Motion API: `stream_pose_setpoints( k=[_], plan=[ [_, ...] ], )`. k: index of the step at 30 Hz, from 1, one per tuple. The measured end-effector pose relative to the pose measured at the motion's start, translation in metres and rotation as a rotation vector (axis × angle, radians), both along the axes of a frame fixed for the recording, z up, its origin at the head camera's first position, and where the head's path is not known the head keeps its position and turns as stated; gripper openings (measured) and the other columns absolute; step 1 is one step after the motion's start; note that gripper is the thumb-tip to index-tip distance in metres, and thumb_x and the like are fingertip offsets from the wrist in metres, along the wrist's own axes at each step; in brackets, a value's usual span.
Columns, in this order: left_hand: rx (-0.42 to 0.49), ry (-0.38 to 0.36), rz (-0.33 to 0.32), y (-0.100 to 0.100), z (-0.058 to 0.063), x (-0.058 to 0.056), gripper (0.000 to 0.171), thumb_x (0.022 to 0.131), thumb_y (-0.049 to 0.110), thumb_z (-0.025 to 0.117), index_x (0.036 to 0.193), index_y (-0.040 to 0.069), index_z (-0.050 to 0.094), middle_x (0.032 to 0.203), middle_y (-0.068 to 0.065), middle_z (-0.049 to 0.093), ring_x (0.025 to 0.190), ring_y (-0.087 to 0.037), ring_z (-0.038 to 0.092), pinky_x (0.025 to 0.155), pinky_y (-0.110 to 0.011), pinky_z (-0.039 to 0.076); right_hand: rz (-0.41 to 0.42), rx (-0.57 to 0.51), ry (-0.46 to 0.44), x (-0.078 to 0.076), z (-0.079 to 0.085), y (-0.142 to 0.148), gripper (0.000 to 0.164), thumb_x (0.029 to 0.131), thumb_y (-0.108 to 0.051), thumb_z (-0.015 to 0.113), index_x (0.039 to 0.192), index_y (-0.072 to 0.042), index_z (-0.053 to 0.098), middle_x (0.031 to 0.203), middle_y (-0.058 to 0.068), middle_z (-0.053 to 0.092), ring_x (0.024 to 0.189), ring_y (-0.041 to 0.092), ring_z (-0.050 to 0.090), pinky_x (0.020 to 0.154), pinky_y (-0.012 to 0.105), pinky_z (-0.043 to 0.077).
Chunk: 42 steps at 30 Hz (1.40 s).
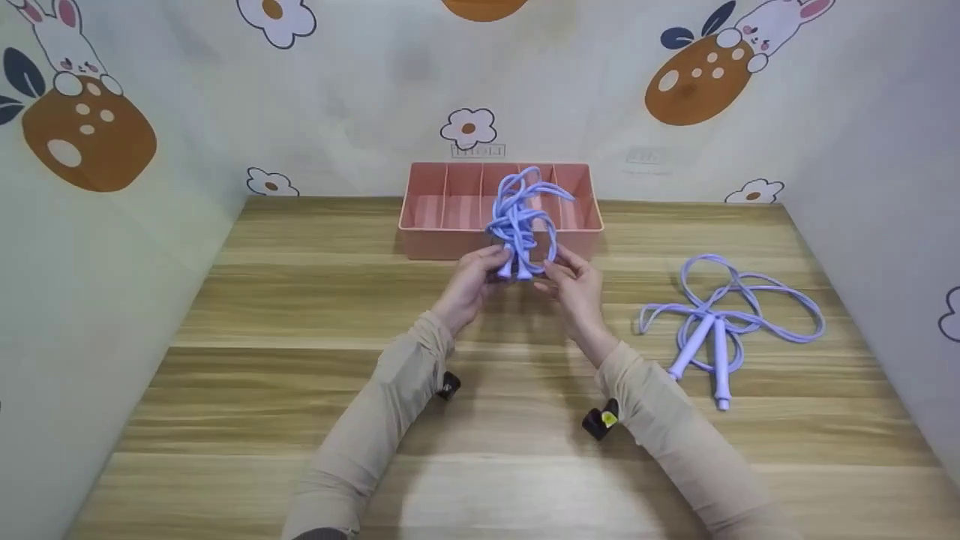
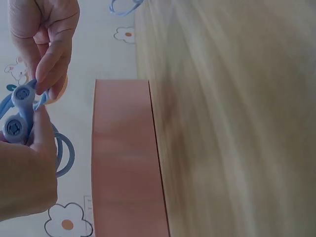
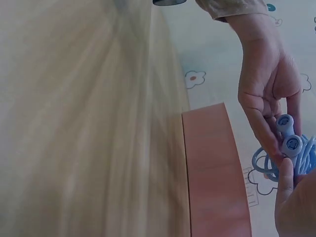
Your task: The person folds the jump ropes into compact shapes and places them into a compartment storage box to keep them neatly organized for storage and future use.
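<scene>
A bundled blue-lavender jump rope (image 1: 517, 217) is held up in front of the pink divided box, its cord wound in loops and its two handles side by side, ends toward me. My left hand (image 1: 466, 289) grips the handles from the left, thumb along them in the left wrist view. On the other side my right hand (image 1: 577, 292) pinches a loop of the cord beside the handles (image 3: 291, 143). Part of the fingers is hidden behind the bundle. Behind it, the pink box (image 1: 442, 244) shows several narrow compartments.
A second jump rope (image 1: 720, 300) lies loosely looped on the wooden table (image 1: 285, 315) at the right, its two handles near my right forearm. Patterned walls (image 1: 360, 90) enclose the table at the back and both sides; the box stands close to the back wall.
</scene>
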<state>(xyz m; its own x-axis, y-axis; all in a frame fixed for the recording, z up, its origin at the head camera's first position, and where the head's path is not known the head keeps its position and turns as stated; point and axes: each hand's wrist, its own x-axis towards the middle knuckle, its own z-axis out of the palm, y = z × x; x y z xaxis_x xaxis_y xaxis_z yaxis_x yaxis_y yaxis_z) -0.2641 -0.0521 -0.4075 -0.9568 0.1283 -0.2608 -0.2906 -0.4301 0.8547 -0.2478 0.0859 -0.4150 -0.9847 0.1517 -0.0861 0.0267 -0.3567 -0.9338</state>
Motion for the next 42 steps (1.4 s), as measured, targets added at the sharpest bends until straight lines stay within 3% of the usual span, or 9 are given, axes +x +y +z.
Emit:
stream_pose_setpoints(
  k=[8, 13, 16, 21, 25, 28, 33, 36, 42],
  plan=[
    [-0.168, 0.001, 0.021, -0.006, 0.012, -0.031, 0.031, 0.088, 0.001, 0.054, 0.118, -0.009, 0.054, 0.086, -0.009, 0.064, 0.065, -0.009, 0.06, 0.07, -0.025, 0.053, 0.035, 0.122, -0.028, -0.033, 0.011, -0.006, 0.049, 0.084, 0.011, 0.052, 0.131, 0.006, 0.04, 0.106, 0.024, 0.052, 0.062, 0.007, 0.058, 0.053, 0.022, 0.055],
    [-0.279, 0.052, 0.044, -0.008, 0.012, -0.046, 0.029, 0.086, 0.001, 0.058, 0.113, -0.008, 0.058, 0.1, -0.019, 0.063, 0.068, -0.01, 0.059, 0.072, -0.026, 0.053, 0.128, 0.227, -0.103, -0.053, 0.016, -0.009, 0.046, 0.087, 0.006, 0.051, 0.131, 0.006, 0.041, 0.105, 0.018, 0.053, 0.062, 0.008, 0.057, 0.048, 0.018, 0.052],
    [-0.385, 0.127, 0.089, -0.006, 0.011, -0.054, 0.023, 0.084, 0.0, 0.06, 0.105, -0.01, 0.062, 0.084, -0.012, 0.065, 0.065, -0.009, 0.055, 0.065, -0.02, 0.051, 0.146, 0.289, -0.122, -0.062, 0.017, -0.011, 0.043, 0.087, 0.004, 0.05, 0.129, 0.007, 0.043, 0.095, 0.012, 0.053, 0.06, 0.008, 0.056, 0.043, 0.016, 0.049],
    [-0.644, 0.29, 0.131, -0.004, 0.012, -0.068, 0.013, 0.083, 0.002, 0.059, 0.083, -0.009, 0.066, 0.06, 0.003, 0.051, 0.058, -0.007, 0.045, 0.05, -0.016, 0.037, 0.161, 0.41, -0.112, -0.078, 0.017, -0.016, 0.039, 0.089, -0.002, 0.047, 0.127, 0.005, 0.048, 0.091, 0.013, 0.057, 0.056, 0.01, 0.056, 0.042, 0.019, 0.049],
    [-0.801, 0.344, 0.132, -0.003, 0.012, -0.079, 0.013, 0.083, 0.004, 0.06, 0.079, -0.006, 0.066, 0.063, 0.001, 0.056, 0.057, -0.006, 0.046, 0.048, -0.014, 0.037, 0.214, 0.583, -0.06, -0.09, 0.015, -0.016, 0.038, 0.09, -0.006, 0.045, 0.128, 0.002, 0.048, 0.099, 0.017, 0.061, 0.05, 0.011, 0.055, 0.043, 0.022, 0.05],
    [-0.864, 0.354, 0.117, -0.003, 0.013, -0.085, 0.013, 0.084, 0.006, 0.06, 0.078, -0.005, 0.064, 0.066, -0.004, 0.061, 0.054, -0.005, 0.049, 0.047, -0.013, 0.038, 0.245, 0.818, 0.049, -0.098, 0.013, -0.016, 0.037, 0.092, -0.009, 0.043, 0.127, 0.0, 0.05, 0.085, 0.015, 0.061, 0.047, 0.012, 0.051, 0.044, 0.021, 0.046],
    [-0.939, 0.365, 0.11, -0.003, 0.01, -0.089, 0.012, 0.085, 0.006, 0.06, 0.08, -0.004, 0.065, 0.072, -0.011, 0.066, 0.049, -0.004, 0.048, 0.045, -0.013, 0.037, 0.199, 1.227, 0.21, -0.105, 0.009, -0.021, 0.023, 0.091, -0.011, 0.046, 0.097, 0.0, 0.065, 0.066, 0.007, 0.05, 0.059, 0.02, 0.048, 0.055, 0.033, 0.043],
    [-0.955, 0.37, 0.112, -0.003, 0.009, -0.091, 0.012, 0.084, 0.005, 0.06, 0.086, -0.005, 0.067, 0.082, -0.015, 0.069, 0.057, -0.008, 0.055, 0.049, -0.015, 0.043, 0.187, 1.296, 0.21, -0.108, 0.008, -0.023, 0.019, 0.09, -0.01, 0.047, 0.085, 0.0, 0.062, 0.069, 0.011, 0.055, 0.067, 0.026, 0.051, 0.062, 0.041, 0.045],
    [-1.04, 0.391, 0.114, -0.003, 0.008, -0.094, 0.016, 0.082, 0.007, 0.063, 0.094, -0.002, 0.069, 0.092, -0.014, 0.068, 0.081, -0.021, 0.065, 0.067, -0.027, 0.052, 0.179, 1.316, 0.217, -0.111, 0.007, -0.024, 0.02, 0.089, -0.009, 0.049, 0.097, -0.001, 0.065, 0.087, 0.018, 0.065, 0.077, 0.032, 0.059, 0.07, 0.046, 0.047]
  ],
)
